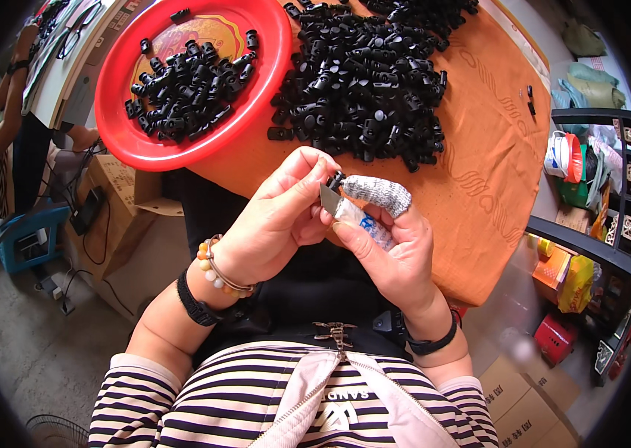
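My left hand (pixel 274 220) pinches a small black plastic piece (pixel 336 179) between thumb and fingertips, just above my lap. My right hand (pixel 394 246) grips a small blade tool with a white wrapped handle (pixel 356 215); its grey blade (pixel 328 198) touches the black piece. The right forefinger wears a grey cloth wrap (pixel 379 193). Beyond the hands, a big heap of the same black pieces (pixel 364 82) lies on the orange cloth (pixel 487 149). A red round tray (pixel 270 82) at the left holds a smaller pile of them (pixel 188 86).
Cardboard boxes (pixel 117 216) and a blue stool (pixel 28 235) stand on the floor at the left, where another person's arm (pixel 2 119) shows. A dark shelf with packets and bags (pixel 591 216) stands at the right. A black pen-like item (pixel 530 99) lies on the cloth.
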Demonstrator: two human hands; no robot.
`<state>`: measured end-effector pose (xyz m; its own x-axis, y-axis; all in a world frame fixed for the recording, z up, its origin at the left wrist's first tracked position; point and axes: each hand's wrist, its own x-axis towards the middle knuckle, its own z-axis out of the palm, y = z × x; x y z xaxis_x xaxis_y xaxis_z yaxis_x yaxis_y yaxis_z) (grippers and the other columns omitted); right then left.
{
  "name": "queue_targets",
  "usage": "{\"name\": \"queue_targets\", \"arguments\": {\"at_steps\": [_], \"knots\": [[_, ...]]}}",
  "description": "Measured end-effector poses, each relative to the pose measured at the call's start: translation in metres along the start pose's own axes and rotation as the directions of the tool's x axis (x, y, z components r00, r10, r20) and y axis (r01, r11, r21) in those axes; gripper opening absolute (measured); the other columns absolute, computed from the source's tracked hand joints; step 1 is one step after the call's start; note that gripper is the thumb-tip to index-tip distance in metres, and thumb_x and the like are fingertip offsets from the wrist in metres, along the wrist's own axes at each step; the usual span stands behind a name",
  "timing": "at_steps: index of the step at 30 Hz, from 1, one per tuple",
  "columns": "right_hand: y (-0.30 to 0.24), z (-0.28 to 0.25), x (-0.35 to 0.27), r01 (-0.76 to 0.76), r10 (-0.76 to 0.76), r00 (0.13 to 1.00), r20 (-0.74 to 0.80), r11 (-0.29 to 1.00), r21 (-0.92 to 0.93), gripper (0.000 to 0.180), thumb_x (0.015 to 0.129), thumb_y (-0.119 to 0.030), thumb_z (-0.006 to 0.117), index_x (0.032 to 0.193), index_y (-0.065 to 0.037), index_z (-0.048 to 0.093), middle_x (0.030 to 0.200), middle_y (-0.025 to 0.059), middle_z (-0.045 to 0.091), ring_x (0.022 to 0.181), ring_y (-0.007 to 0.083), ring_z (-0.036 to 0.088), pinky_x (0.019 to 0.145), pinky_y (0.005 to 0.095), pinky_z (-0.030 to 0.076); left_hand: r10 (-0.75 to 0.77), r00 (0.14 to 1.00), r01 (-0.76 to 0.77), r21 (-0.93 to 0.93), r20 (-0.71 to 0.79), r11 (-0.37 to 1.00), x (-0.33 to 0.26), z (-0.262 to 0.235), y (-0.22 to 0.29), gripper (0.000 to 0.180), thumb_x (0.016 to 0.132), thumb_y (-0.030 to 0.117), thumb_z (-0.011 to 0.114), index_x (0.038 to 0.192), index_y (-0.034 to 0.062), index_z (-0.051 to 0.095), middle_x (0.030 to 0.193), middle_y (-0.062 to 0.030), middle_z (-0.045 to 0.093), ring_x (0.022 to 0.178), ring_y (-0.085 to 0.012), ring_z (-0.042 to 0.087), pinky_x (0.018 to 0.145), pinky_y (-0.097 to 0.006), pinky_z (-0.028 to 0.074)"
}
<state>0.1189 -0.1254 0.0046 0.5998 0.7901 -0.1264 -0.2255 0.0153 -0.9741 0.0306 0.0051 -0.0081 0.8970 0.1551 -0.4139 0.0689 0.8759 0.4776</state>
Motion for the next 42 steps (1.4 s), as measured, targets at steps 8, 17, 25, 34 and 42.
{"name": "queue_targets", "arguments": {"at_steps": [8,17,25,34,42], "knots": [[0.0029,0.0003,0.001,0.049,-0.048,0.999,0.012,0.999,-0.023,0.032,0.081,-0.002,0.064,0.111,0.002,0.053,0.097,0.0078,0.063,0.085,0.0073,0.057,0.073,0.02,0.047,0.033,0.999,-0.032,-0.028,0.011,0.999,-0.0005,0.0015,0.0009,0.013,0.094,0.026,0.046,0.096,0.0139,0.047,0.073,0.0047,0.049,0.06,0.0003,0.042,0.046,-0.015,0.026],[0.0053,-0.0005,0.0025,0.031,-0.031,0.999,0.023,0.999,-0.019,0.033,0.08,-0.002,0.064,0.111,0.002,0.053,0.096,0.0065,0.062,0.083,0.0062,0.056,0.071,0.0194,0.046,0.06,0.998,-0.06,-0.019,-0.008,0.998,0.0005,0.0022,-0.0004,0.01,0.095,0.023,0.043,0.101,0.015,0.045,0.077,0.0055,0.049,0.057,0.0003,0.037,0.045,-0.016,0.023],[0.003,-0.0007,0.0031,0.04,-0.038,0.998,0.045,0.998,-0.04,0.031,0.081,-0.001,0.063,0.111,0.002,0.054,0.094,0.0064,0.063,0.083,0.0066,0.057,0.072,0.0196,0.046,0.109,0.994,-0.109,-0.025,0.015,0.994,-0.0004,0.0022,0.0001,0.008,0.095,0.021,0.043,0.1,0.0148,0.045,0.087,0.003,0.054,0.058,-0.0008,0.039,0.046,-0.016,0.025],[0.0025,-0.0006,0.0034,0.045,-0.045,0.996,0.078,0.999,0.001,0.03,0.083,0.001,0.059,0.113,0.003,0.052,0.097,0.0074,0.063,0.085,0.0087,0.059,0.075,0.0208,0.047,0.094,0.995,-0.093,-0.043,0.025,0.995,-0.0007,-0.0007,-0.0011,0.009,0.095,0.02,0.043,0.1,0.0137,0.045,0.088,0.0026,0.053,0.062,-0.0012,0.042,0.047,-0.016,0.028],[0.0043,-0.001,-0.0001,0.015,-0.017,0.998,0.059,0.999,0.039,0.035,0.083,-0.001,0.061,0.116,0.002,0.05,0.099,0.007,0.062,0.088,0.0076,0.056,0.076,0.0205,0.045,0.028,0.999,-0.023,-0.114,0.04,0.993,0.0003,-0.0004,0.0029,0.008,0.094,0.023,0.046,0.095,0.0145,0.047,0.072,0.0041,0.05,0.058,-0.0008,0.042,0.047,-0.016,0.027]]}}
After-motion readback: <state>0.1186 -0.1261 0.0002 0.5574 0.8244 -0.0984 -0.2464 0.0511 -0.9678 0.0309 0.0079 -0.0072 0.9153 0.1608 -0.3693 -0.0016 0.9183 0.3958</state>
